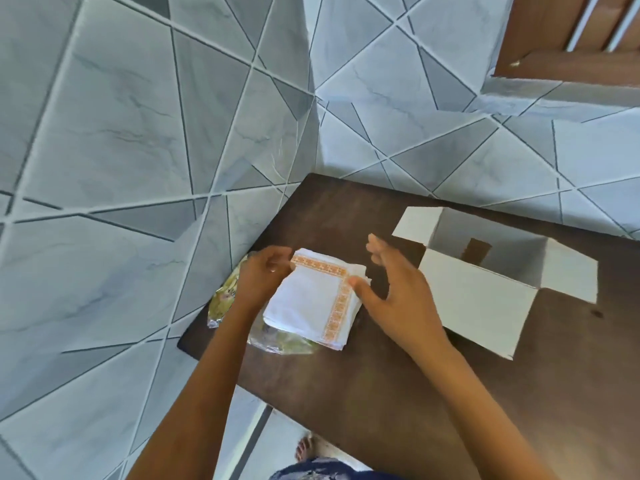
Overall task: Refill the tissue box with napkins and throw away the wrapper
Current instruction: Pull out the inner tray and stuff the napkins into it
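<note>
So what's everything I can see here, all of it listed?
table: one, dark brown, right of centre, by the tiled floor
napkins: one stack, white with orange border, near the table's left edge
wrapper: one, clear with green print, under the napkins, overhanging the edge
tissue box: one, white, open and empty, right of the napkins
floor: grey tiles, left and behind
left hand: holding the stack's far left corner
right hand: thumb touching the stack's right edge, fingers spread

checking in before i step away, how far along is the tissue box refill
Done: the napkins look out of the wrapper, lying on it, and the box lies open and empty on the table. In hand: the left hand and right hand are at the stack's edges. Left: fill the box, bin the wrapper.
</note>
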### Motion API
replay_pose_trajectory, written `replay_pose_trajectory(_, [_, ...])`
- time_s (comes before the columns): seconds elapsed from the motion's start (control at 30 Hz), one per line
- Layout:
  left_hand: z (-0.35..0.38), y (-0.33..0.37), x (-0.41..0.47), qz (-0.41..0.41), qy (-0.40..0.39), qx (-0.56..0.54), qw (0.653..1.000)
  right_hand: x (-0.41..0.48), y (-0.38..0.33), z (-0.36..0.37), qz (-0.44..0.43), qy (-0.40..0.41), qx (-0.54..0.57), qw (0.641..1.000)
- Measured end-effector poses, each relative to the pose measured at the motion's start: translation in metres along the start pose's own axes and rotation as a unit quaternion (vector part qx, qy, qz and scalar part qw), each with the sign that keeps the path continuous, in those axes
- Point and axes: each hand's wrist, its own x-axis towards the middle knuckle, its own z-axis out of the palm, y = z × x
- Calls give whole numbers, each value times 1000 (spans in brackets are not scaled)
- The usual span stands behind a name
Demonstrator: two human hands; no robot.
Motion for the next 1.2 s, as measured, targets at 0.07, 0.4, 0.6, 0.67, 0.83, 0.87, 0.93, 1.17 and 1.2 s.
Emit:
replay_pose_trajectory(0.07, [-9, -25, 15, -58, 3, 31, 998, 7, 1, 35, 6, -28, -20, 999])
replay_pose_trajectory(0.4, [0, -95, 64, -157, -231, 28, 960, 40, 61, 122, 279, -51, 10, 959])
replay_pose_trajectory(0.6, [15, -93, 80, -207, -276, -57, 937, 47, 78, 144, 371, -26, 135, 918])
replay_pose_trajectory(0.67, [21, -94, 83, -214, -283, -59, 933, 47, 76, 144, 394, 2, 181, 901])
replay_pose_trajectory(0.83, [23, -89, 85, -240, -305, -101, 916, 47, 80, 141, 401, 11, 233, 886])
replay_pose_trajectory(0.87, [23, -89, 85, -245, -310, -108, 912, 47, 81, 142, 403, 13, 240, 883])
replay_pose_trajectory(0.93, [23, -88, 85, -234, -317, -116, 912, 45, 82, 142, 399, 15, 246, 883])
replay_pose_trajectory(1.17, [24, -84, 75, -183, -366, -206, 889, 41, 86, 139, 390, 7, 288, 875])
replay_pose_trajectory(1.2, [23, -83, 75, -191, -365, -228, 882, 40, 85, 137, 389, 3, 298, 872])
